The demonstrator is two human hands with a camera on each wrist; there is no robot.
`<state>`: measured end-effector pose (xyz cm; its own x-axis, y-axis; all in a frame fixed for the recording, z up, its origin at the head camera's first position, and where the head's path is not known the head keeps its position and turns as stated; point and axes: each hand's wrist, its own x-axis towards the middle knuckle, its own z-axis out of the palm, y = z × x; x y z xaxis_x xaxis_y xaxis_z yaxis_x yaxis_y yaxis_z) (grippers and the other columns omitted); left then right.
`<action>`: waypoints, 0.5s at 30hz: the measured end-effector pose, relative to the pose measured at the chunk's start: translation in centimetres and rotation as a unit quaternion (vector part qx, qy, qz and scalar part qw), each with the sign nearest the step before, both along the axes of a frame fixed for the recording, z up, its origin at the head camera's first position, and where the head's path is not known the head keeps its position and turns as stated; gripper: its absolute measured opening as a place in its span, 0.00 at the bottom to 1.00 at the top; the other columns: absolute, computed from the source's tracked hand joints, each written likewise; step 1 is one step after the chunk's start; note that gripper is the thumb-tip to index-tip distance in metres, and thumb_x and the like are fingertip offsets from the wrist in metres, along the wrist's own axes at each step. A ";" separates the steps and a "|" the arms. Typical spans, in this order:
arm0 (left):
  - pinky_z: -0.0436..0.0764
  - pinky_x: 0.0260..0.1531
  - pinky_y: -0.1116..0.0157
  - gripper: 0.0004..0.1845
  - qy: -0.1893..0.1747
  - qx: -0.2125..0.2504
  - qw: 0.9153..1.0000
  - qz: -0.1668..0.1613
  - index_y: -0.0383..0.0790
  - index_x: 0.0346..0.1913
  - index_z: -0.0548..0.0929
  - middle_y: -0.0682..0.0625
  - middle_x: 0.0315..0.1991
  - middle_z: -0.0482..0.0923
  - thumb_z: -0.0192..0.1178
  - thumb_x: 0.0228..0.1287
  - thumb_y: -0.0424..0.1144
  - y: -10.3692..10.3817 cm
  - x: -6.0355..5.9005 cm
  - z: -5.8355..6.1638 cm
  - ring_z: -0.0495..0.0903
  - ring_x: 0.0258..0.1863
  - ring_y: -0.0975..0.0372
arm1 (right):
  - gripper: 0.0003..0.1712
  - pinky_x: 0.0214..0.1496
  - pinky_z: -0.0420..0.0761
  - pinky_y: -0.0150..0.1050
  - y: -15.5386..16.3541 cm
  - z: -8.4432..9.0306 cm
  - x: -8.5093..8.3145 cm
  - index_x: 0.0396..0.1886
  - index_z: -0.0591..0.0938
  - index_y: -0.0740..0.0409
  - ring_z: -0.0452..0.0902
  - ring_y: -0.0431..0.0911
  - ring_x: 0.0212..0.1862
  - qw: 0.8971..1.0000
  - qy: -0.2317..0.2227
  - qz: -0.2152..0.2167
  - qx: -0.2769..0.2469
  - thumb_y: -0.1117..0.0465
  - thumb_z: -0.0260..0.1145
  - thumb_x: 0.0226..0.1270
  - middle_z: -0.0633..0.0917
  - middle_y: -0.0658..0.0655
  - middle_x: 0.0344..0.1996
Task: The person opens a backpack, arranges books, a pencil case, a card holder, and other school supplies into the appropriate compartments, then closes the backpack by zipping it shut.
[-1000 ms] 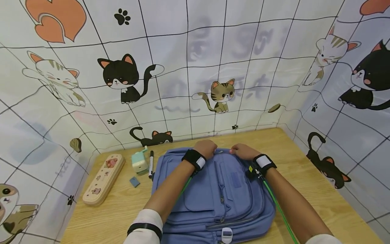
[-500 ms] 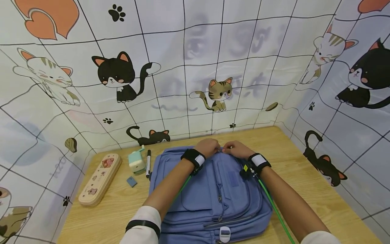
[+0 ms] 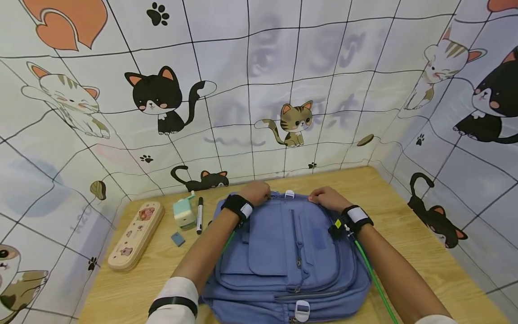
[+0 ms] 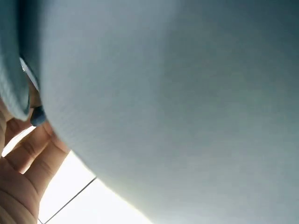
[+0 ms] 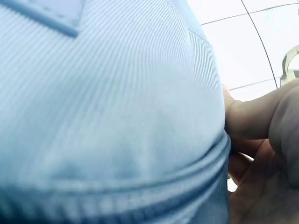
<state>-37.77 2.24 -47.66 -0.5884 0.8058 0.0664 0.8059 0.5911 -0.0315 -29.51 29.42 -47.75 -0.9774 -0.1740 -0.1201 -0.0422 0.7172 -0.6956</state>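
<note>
A blue backpack (image 3: 269, 243) lies on the wooden table, its front pocket facing up. At the far top edge, left of centre, my left hand (image 3: 257, 192) has its fingers curled at the zipper line. In the left wrist view a small dark blue zipper pull (image 4: 38, 116) shows among the fingers of that hand (image 4: 28, 172). My right hand (image 3: 328, 198) grips the top edge further right. The right wrist view shows its thumb (image 5: 250, 116) against the fabric beside the zipper seam (image 5: 140, 191). Between the hands a white buckle (image 3: 289, 194) stands out at the top edge.
Left of the backpack lie a black-and-white marker (image 3: 200, 216), a mint pencil sharpener (image 3: 184, 213), a small blue eraser (image 3: 177, 239) and a cream pencil case (image 3: 136, 236). A cat-print curtain (image 3: 234, 90) rises behind the table. Green cables run along both forearms.
Half a second ago the hands were close together at the top centre. Since then the left has moved left along the edge and the right has moved right, and the white buckle shows between them.
</note>
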 end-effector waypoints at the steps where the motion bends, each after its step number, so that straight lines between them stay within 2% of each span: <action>1: 0.66 0.29 0.67 0.23 -0.001 0.010 1.000 -0.005 0.45 0.18 0.79 0.52 0.22 0.76 0.63 0.76 0.28 -0.4 -0.2 -0.1 0.65 0.21 0.65 | 0.18 0.58 0.80 0.53 0.1 0.2 0.1 0.54 0.87 0.71 0.82 0.61 0.56 1.000 0.000 -0.002 0.000 0.61 0.58 0.84 0.86 0.72 0.56; 4: 0.65 0.30 0.67 0.23 -0.013 0.024 0.999 -0.020 0.45 0.19 0.79 0.50 0.23 0.77 0.60 0.78 0.29 -1.1 -0.4 0.0 0.64 0.21 0.65 | 0.19 0.59 0.79 0.57 -0.1 0.6 0.2 0.55 0.86 0.72 0.81 0.64 0.57 1.000 0.007 0.001 0.000 0.60 0.59 0.84 0.85 0.73 0.57; 6: 0.66 0.31 0.67 0.22 -0.022 0.021 0.999 -0.012 0.45 0.21 0.81 0.49 0.26 0.79 0.60 0.78 0.29 -1.4 -0.2 -0.1 0.65 0.22 0.65 | 0.20 0.59 0.80 0.57 -0.2 0.5 0.3 0.56 0.86 0.72 0.82 0.64 0.57 1.000 0.008 0.010 0.003 0.59 0.59 0.84 0.86 0.73 0.56; 8: 0.69 0.32 0.65 0.20 -0.037 0.019 0.999 0.005 0.42 0.24 0.85 0.46 0.29 0.83 0.59 0.79 0.29 -1.6 -0.1 0.2 0.71 0.24 0.61 | 0.20 0.59 0.81 0.57 -0.1 0.5 0.2 0.57 0.86 0.72 0.83 0.63 0.57 0.999 0.011 0.025 0.016 0.58 0.59 0.84 0.87 0.72 0.56; 10: 0.77 0.37 0.64 0.13 -0.051 0.027 0.998 0.030 0.41 0.36 0.91 0.46 0.39 0.88 0.59 0.80 0.32 -1.9 0.4 0.5 0.81 0.32 0.59 | 0.20 0.58 0.82 0.58 0.3 0.2 0.3 0.57 0.85 0.71 0.84 0.62 0.56 0.999 0.020 0.041 0.029 0.57 0.60 0.84 0.87 0.71 0.54; 11: 0.81 0.41 0.62 0.10 -0.069 0.035 0.996 0.043 0.39 0.43 0.92 0.44 0.45 0.89 0.60 0.80 0.34 -2.3 1.0 1.1 0.85 0.38 0.56 | 0.20 0.59 0.82 0.59 0.6 0.1 0.4 0.58 0.85 0.71 0.84 0.63 0.55 0.998 0.027 0.049 0.036 0.57 0.61 0.83 0.87 0.71 0.54; 13: 0.85 0.52 0.57 0.13 -0.094 0.047 0.992 0.067 0.40 0.59 0.89 0.43 0.57 0.87 0.60 0.82 0.38 -3.3 2.6 2.4 0.87 0.51 0.53 | 0.21 0.63 0.78 0.64 1.4 -0.2 0.8 0.59 0.83 0.71 0.81 0.66 0.59 0.994 0.050 0.068 0.063 0.56 0.62 0.82 0.86 0.72 0.56; 15: 0.84 0.62 0.52 0.20 -0.100 0.069 0.990 0.073 0.42 0.69 0.83 0.42 0.65 0.83 0.62 0.80 0.43 -4.8 5.1 3.7 0.84 0.61 0.50 | 0.24 0.66 0.73 0.69 2.2 -0.3 1.2 0.62 0.82 0.72 0.76 0.72 0.63 0.990 0.070 0.082 0.086 0.55 0.63 0.82 0.83 0.75 0.59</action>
